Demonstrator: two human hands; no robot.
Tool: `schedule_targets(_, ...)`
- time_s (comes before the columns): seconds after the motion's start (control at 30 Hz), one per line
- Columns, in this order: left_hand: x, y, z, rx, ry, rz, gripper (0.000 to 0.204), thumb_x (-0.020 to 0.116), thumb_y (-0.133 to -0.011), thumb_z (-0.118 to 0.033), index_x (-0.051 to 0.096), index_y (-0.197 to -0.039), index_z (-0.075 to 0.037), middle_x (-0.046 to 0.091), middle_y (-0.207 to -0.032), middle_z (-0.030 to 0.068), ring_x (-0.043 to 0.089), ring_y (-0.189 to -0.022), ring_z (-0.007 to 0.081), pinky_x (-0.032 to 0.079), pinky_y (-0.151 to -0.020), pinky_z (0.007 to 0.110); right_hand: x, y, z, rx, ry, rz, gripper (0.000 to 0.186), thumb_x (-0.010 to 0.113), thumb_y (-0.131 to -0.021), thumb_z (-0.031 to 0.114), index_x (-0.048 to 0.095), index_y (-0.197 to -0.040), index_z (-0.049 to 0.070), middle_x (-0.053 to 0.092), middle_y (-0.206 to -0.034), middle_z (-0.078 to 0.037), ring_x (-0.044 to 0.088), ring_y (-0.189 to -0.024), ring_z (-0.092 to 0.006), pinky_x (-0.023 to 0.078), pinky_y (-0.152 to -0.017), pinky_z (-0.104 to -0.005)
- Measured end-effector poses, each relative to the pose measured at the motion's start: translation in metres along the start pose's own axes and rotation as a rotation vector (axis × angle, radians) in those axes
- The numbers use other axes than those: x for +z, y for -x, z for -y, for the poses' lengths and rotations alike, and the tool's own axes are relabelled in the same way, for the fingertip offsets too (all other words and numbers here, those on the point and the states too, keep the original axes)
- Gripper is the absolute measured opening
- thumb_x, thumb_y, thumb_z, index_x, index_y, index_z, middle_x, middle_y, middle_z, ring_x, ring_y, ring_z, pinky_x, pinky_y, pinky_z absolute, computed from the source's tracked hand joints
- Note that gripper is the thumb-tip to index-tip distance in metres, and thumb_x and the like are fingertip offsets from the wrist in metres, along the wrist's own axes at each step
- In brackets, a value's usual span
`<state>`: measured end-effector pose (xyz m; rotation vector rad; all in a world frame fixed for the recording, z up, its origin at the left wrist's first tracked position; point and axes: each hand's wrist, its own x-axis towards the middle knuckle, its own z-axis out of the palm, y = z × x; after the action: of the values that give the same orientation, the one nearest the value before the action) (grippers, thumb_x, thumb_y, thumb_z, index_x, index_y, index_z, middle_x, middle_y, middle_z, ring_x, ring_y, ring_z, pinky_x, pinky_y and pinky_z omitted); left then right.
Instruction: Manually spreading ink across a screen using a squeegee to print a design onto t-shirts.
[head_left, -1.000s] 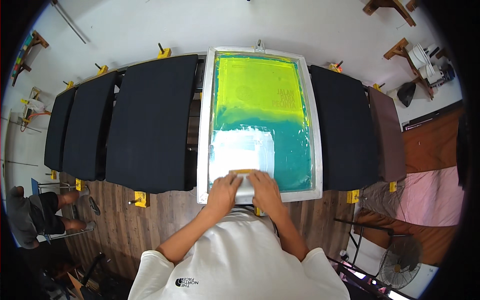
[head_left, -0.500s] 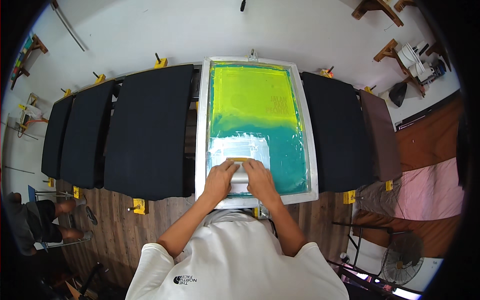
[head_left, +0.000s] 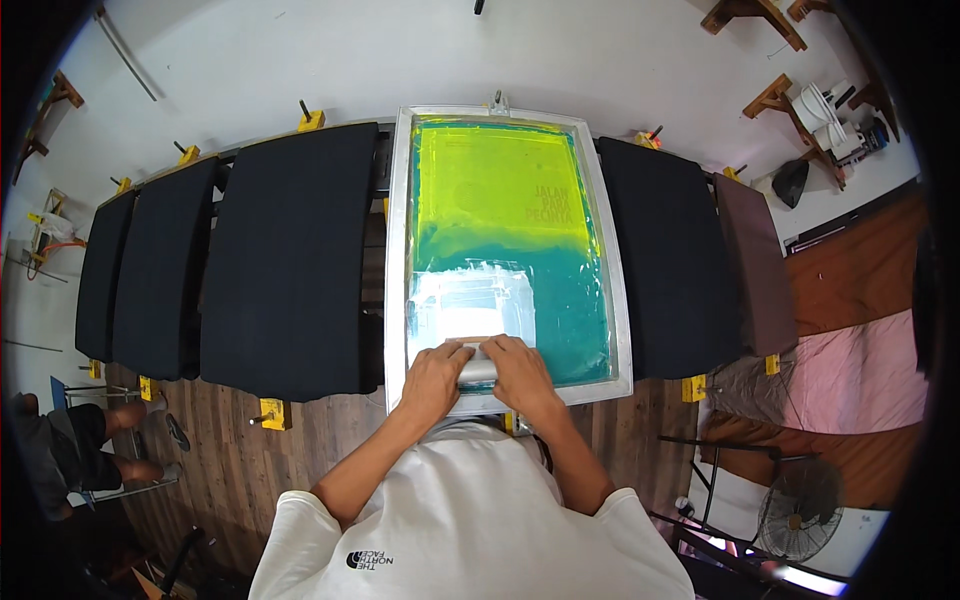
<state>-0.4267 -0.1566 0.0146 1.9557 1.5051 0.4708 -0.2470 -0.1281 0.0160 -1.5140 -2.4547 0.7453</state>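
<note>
My left hand (head_left: 433, 380) and my right hand (head_left: 519, 378) grip a squeegee (head_left: 478, 370) from both sides, fingers wrapped over its silver handle and yellowish upper edge. The squeegee stands on the near end of a screen printing frame (head_left: 400, 250) with a metal rim. White ink (head_left: 480, 290) lies in a patch on the mesh just beyond the squeegee. The far part of the mesh is a yellow-green stencil area (head_left: 490, 180) with lettering at its right; the remainder is teal. The squeegee's blade is hidden under my hands.
Black fabric-covered boards (head_left: 290, 260) stand in a row to the left, with another black board (head_left: 660, 260) and a brown board (head_left: 755, 260) on the right. Yellow clamps (head_left: 272, 412) edge the row. A fan (head_left: 800, 510) stands at lower right; a seated person (head_left: 70, 450) is at lower left.
Both hands have drawn the squeegee a little toward me, to the near end of the screen. More of the white patch shows beyond it. The whole view has shifted slightly.
</note>
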Motion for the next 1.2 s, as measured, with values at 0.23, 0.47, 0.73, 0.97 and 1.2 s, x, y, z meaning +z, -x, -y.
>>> schedule_targets(0.23,0.016,0.002,0.011,0.136,-0.097,-0.230,0.056,0.058,-0.066,0.014,0.063,-0.119,0.001,0.061,-0.126,0.0212,0.063,-0.102,0.0389,0.048,-0.092,0.043,0.012,0.005,0.006,-0.028,0.026,-0.118,0.047,0.069,-0.067,-0.003,0.057,-0.112,0.005,0.057,-0.113,-0.012,0.055,-0.111,-0.0323,0.047,-0.085,-0.0471)
schedule_targets(0.47,0.007,0.004,0.002,0.039,-0.022,-0.064,0.057,0.058,-0.067,0.013,0.062,-0.122,-0.001,0.059,-0.130,0.0199,0.059,-0.112,0.0379,0.045,-0.097,0.045,-0.010,0.004,0.010,0.055,0.022,0.108,0.056,0.065,-0.066,-0.006,0.055,-0.121,0.004,0.056,-0.123,-0.012,0.052,-0.118,-0.0329,0.045,-0.092,-0.0453)
schedule_targets(0.73,0.007,0.018,-0.001,-0.008,-0.023,0.069,0.060,0.064,-0.067,0.010,0.060,-0.125,-0.002,0.055,-0.136,0.0204,0.056,-0.119,0.0360,0.042,-0.101,0.043,-0.012,0.021,0.015,0.037,0.041,0.163,0.058,0.065,-0.066,-0.007,0.055,-0.123,0.004,0.055,-0.127,-0.013,0.051,-0.122,-0.0304,0.042,-0.095,-0.0452)
schedule_targets(0.97,0.024,0.026,0.007,0.092,-0.127,-0.126,0.059,0.062,-0.067,0.011,0.061,-0.125,-0.001,0.058,-0.132,0.0215,0.059,-0.115,0.0366,0.044,-0.099,0.043,0.018,0.029,0.008,-0.070,0.103,-0.137,0.046,0.064,-0.068,-0.006,0.057,-0.113,0.005,0.057,-0.117,-0.012,0.055,-0.113,-0.0293,0.042,-0.089,-0.0467)
schedule_targets(1.2,0.002,0.021,-0.008,0.037,-0.067,0.005,0.056,0.063,-0.067,0.009,0.061,-0.122,0.001,0.058,-0.130,0.0225,0.059,-0.114,0.0367,0.044,-0.099,0.043,-0.007,0.025,0.014,0.013,0.065,0.099,0.057,0.063,-0.068,-0.007,0.056,-0.123,0.005,0.057,-0.124,-0.013,0.052,-0.120,-0.0304,0.038,-0.098,-0.0463)
